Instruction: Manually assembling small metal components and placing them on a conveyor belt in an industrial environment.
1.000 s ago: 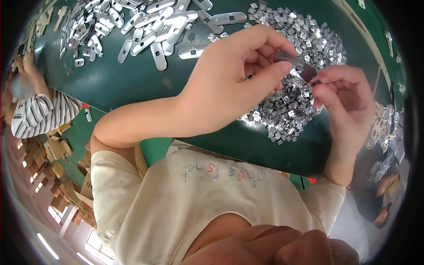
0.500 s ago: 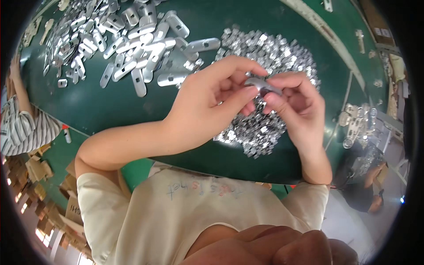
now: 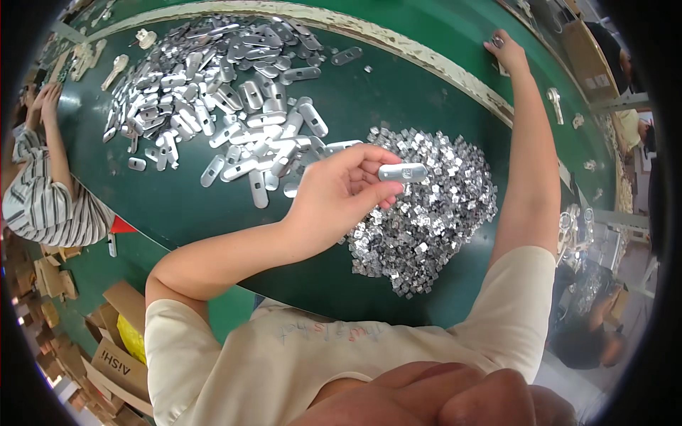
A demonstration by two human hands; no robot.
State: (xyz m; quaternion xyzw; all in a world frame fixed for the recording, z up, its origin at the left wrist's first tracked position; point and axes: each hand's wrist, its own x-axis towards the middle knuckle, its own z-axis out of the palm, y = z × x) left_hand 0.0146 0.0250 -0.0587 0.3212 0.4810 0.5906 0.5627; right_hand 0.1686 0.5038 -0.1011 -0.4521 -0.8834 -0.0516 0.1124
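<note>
My left hand [image 3: 334,188] pinches one end of an oblong metal plate [image 3: 402,172] with rounded ends. The plate has a small square fitting or mark at its middle. It is held above a pile of small shiny metal pieces [image 3: 426,220]. My right arm is stretched far out to the right, past the pale dividing strip. There my right hand [image 3: 509,55] has its fingers curled round something small and greyish, too small to make out. A bit of a whitish part [image 3: 503,69] shows below that hand.
A large heap of oblong metal plates [image 3: 263,121] spreads over the green table on the left. A worn pale strip [image 3: 398,51] crosses behind the heaps. White plastic parts [image 3: 554,105] lie beyond it. Another person's hands [image 3: 48,99] are at the far left edge.
My right hand has let go of the plate and moved far out to the right. My left hand keeps the plate, now turned with its flat face showing. The view has shifted.
</note>
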